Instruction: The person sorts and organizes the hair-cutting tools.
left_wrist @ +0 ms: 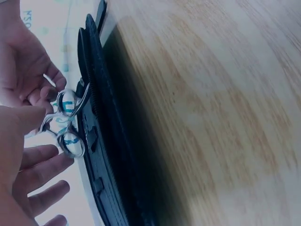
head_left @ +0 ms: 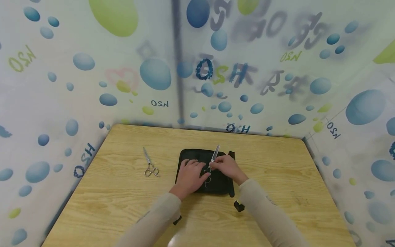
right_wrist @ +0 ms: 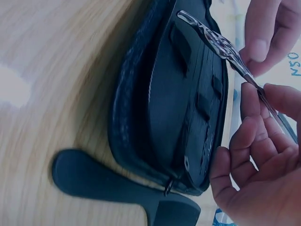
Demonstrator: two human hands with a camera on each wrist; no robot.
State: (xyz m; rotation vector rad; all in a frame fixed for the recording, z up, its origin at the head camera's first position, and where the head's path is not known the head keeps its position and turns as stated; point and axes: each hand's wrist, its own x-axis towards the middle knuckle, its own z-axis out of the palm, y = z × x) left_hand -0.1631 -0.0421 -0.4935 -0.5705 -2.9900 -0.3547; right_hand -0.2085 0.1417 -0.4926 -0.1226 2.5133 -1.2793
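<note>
A pair of silver hairdressing scissors (head_left: 215, 154) is over a black zip case (head_left: 189, 154), with its blades pointing away. My right hand (head_left: 229, 167) pinches the scissors between thumb and forefinger, near the base of the blades. My left hand (head_left: 192, 175) is at the finger rings (left_wrist: 70, 141), its fingers spread out and its thumb close to the handles. In the right wrist view, black loops (right_wrist: 203, 106) show inside the case. A second pair of hairdressing scissors (head_left: 149, 164) lies on the table to the left of the case.
A black handled tool (right_wrist: 94, 176), shaped like a comb, lies along the right side of the case. The wooden table (head_left: 117, 206) ends at a patterned curtain (head_left: 129, 113) at the back and sides.
</note>
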